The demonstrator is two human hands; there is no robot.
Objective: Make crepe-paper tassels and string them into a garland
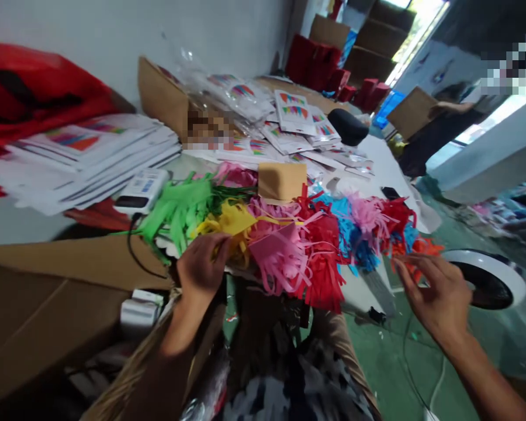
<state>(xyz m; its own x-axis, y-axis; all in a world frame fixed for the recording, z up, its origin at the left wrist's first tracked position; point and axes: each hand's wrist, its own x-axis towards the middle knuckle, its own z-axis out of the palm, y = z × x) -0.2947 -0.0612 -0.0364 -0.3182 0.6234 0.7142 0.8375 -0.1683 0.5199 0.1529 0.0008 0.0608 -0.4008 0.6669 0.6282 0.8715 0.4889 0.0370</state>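
A string of fringed paper tassels lies across the near edge of the table. My left hand (203, 264) is closed in a pinch on the top edge of the yellow tassel (236, 221), beside the green tassel (182, 204). At the far right end, my right hand (440, 292) pinches near the edge of the orange tassel (421, 257); its fingertips partly hide the hold. Between my hands hang a pink tassel (280, 257), a red tassel (324, 269) and a blue tassel (339, 213). A small brown card (282, 181) stands behind the pink one.
Printed packets (294, 111) pile up at the back, and a stack of white packets (96, 155) lies left near a white device (142, 190). An open carton (48, 292) stands at lower left. A round white-rimmed object (491, 278) is at right. Another person (438, 128) holds cardboard beyond.
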